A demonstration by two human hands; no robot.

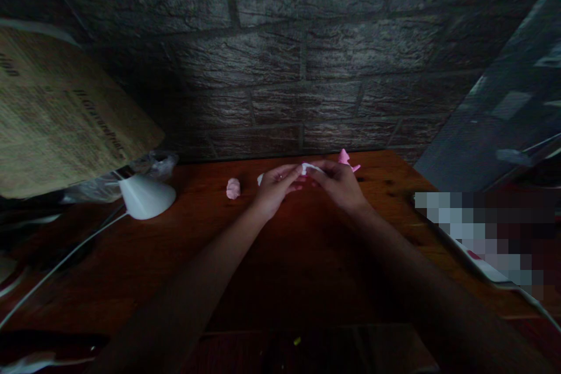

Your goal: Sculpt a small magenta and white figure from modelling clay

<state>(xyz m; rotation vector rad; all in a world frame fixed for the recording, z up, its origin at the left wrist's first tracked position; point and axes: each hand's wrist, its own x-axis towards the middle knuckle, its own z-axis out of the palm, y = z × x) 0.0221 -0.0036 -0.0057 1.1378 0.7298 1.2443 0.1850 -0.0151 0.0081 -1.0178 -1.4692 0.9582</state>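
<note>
My left hand (277, 186) and my right hand (340, 182) meet over the middle of the wooden table, fingertips close together. Between them they pinch a small, soft-looking white piece (312, 168), perhaps modelling clay; the fingers cover part of it. Another white bit (260, 179) peeks out past the far side of my left hand, mostly hidden. A lumpy pale pink ball (234, 188) lies on the table to the left. Just behind my right hand stands a brighter pink shape (344, 157) with a pointed top, its lower part partly blocked by the hand.
On the left is a lamp with a white cone base (148, 196) and a newsprint-patterned shade (65, 111); its cord crosses the wooden table (193, 280). Crumpled clear plastic (94, 187) lies behind it. A brick wall (272, 58) borders the back. A blurred-out flat item (477, 239) sits at right.
</note>
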